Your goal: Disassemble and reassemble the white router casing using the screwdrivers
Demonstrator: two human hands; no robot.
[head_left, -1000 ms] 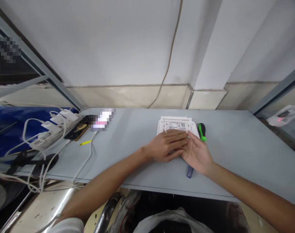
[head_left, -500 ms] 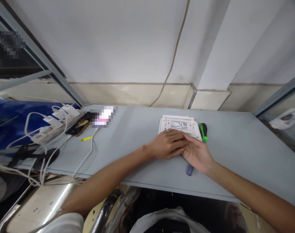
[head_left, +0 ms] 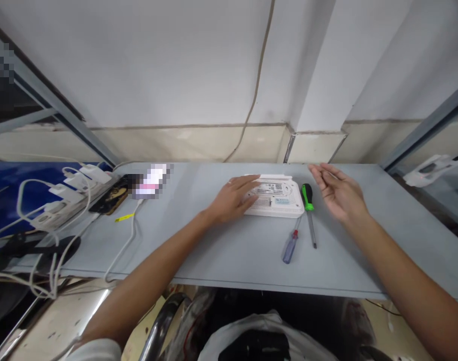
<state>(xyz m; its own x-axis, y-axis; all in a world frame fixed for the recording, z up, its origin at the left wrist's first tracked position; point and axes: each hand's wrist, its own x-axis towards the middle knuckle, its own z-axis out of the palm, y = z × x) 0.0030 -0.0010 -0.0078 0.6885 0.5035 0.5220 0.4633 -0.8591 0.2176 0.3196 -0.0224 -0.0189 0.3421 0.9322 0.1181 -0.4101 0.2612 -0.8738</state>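
A white, box-shaped electronic device, like a router [head_left: 277,203], lies on the grey table with its vented, labelled face up. Across its left end rests my left hand [head_left: 232,199], fingers stretched out and thumb apart, covering that corner. My right hand [head_left: 343,193] is raised to the right of the device, palm turned inward, fingers extended and holding nothing. Between the device and that hand lies a green-and-black screwdriver [head_left: 308,198]. A second screwdriver with a clear purplish handle [head_left: 289,248] lies just in front of the device.
On the left are a power strip with white chargers [head_left: 65,198], a dark phone [head_left: 110,195], a lit, blurred phone [head_left: 151,180] and a yellow tag [head_left: 124,217]. White cables [head_left: 131,235] run over the front edge. A white handheld device [head_left: 432,169] is at far right.
My hands have parted from over the device, the left moving to its left end and the right away to the right. The device's face and both screwdrivers are now uncovered. The view has shifted slightly.
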